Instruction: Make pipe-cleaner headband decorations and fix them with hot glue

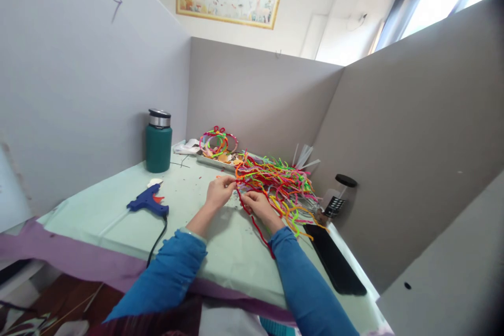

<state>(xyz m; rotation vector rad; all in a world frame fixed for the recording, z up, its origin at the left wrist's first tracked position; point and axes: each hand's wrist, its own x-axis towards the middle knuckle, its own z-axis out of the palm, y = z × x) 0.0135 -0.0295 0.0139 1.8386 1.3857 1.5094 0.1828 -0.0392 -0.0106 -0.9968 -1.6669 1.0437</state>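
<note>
A dark red pipe cleaner point(258, 229) runs between my hands and trails down toward my right sleeve. My left hand point(220, 191) pinches its upper end with closed fingers. Lower down and to the right, my right hand point(258, 206) has its fingers closed on the same strand. Just beyond both hands spreads a large heap of colourful pipe cleaners point(275, 176), in red, pink, green, orange and yellow. Behind the heap's left end, a shallow metal tray point(216, 163) holds small pieces, with looped pipe cleaner rings point(218, 143) on top.
A blue glue gun point(148, 201) with a black cord lies at the left, near a green bottle point(158, 142). At the right are a black phone point(334, 260), a clear jar with a black lid point(338, 197) and white sticks point(304, 157). Grey partitions enclose the table.
</note>
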